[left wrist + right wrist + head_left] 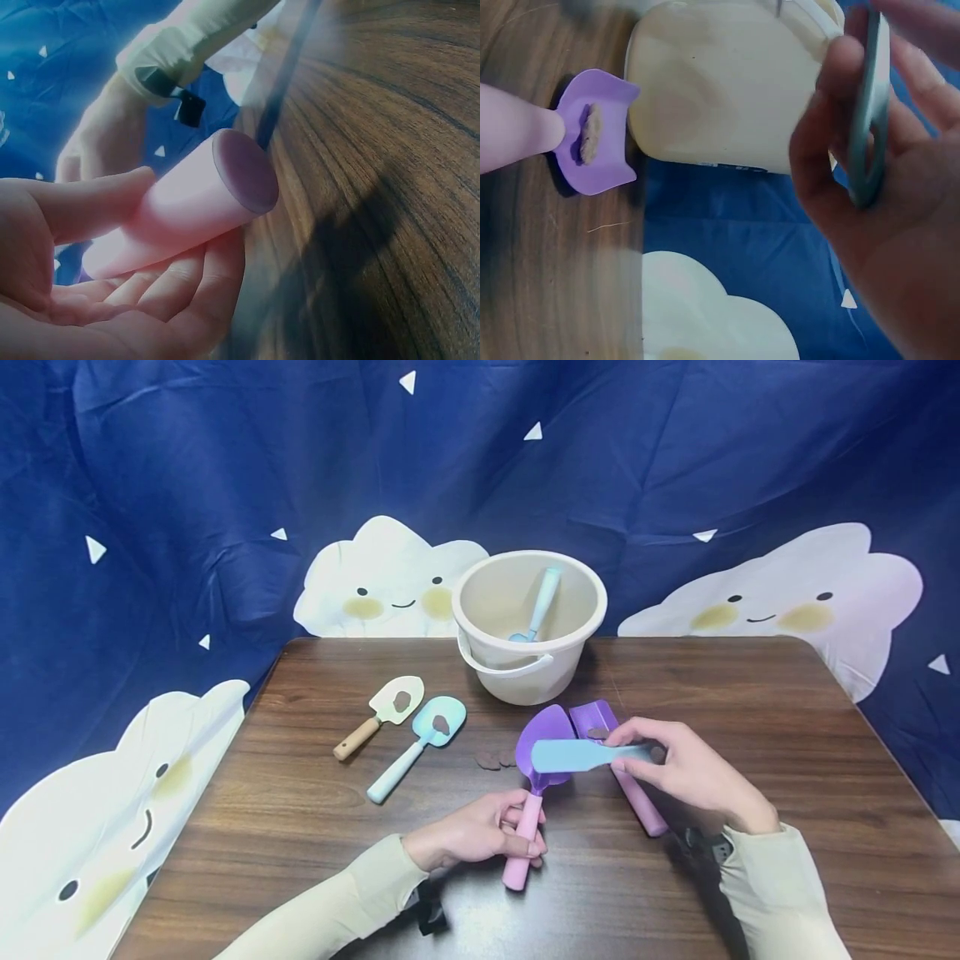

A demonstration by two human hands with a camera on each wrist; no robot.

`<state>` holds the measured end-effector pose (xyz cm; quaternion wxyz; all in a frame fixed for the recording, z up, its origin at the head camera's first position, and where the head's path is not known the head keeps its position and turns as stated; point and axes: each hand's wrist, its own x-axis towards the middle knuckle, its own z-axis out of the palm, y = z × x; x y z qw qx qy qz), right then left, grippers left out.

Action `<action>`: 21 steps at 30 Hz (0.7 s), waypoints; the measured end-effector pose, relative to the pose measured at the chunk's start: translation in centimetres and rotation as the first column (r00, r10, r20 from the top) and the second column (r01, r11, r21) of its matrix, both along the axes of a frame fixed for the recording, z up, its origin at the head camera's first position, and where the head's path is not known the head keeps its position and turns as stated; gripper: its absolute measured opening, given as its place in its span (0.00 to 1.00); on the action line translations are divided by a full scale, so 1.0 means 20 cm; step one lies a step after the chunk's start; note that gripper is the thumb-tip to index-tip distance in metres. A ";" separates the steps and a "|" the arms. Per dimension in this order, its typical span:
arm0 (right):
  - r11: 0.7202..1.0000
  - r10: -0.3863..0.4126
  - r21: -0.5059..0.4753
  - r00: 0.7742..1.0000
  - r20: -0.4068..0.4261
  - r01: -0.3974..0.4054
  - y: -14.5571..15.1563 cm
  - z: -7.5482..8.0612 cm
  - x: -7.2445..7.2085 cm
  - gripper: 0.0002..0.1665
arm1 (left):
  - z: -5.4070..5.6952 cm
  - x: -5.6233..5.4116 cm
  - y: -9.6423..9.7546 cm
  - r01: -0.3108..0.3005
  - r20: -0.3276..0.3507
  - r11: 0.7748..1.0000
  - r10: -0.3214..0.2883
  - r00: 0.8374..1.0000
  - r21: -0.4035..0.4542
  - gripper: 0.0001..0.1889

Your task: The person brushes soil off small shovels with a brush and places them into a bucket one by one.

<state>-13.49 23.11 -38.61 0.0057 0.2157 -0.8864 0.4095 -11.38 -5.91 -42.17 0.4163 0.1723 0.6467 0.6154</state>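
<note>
My left hand [472, 833] grips the pink handle of a round-bladed purple shovel [546, 727], its blade pointing away from me. The handle's rounded end [247, 172] sticks out past the thumb in the left wrist view. My right hand [690, 768] pinches a flat light-blue scraper-like tool [570, 756] with a slot in its handle [870, 120]. Its wide end overlaps the purple blade in the head view. Beneath my right hand lies a second purple shovel [641, 802] with a squared blade and pink handle, a brown lump [590, 135] on its blade.
A cream bucket [517, 675] stands at the table's back edge, a light-blue shovel [543, 597] leaning inside. To the left lie a wooden-handled cream trowel [388, 695] and a light-blue shovel [450, 706], each bearing a brown lump. More brown pieces [487, 761] lie beside the held shovel.
</note>
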 end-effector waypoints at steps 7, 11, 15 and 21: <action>0.999 0.046 0.009 0.999 0.011 -0.047 0.01 -0.03 -0.02 0.12 | 0.00 0.00 -0.01 0.015 -0.021 1.000 -0.015 1.000 -0.013 0.18; 1.000 -0.004 0.016 0.999 0.034 0.004 0.00 -0.03 -0.03 0.09 | 0.00 0.01 -0.01 0.002 -0.033 0.999 -0.003 0.999 -0.034 0.18; 0.998 -0.065 0.018 0.995 0.074 0.064 0.00 -0.03 -0.04 0.09 | 0.00 0.01 -0.02 0.004 -0.040 0.999 -0.006 0.999 -0.054 0.17; 0.987 -0.143 0.069 0.990 0.008 0.143 0.01 -0.03 -0.05 0.09 | -0.01 0.01 -0.03 0.031 -0.030 0.999 -0.032 0.999 -0.041 0.17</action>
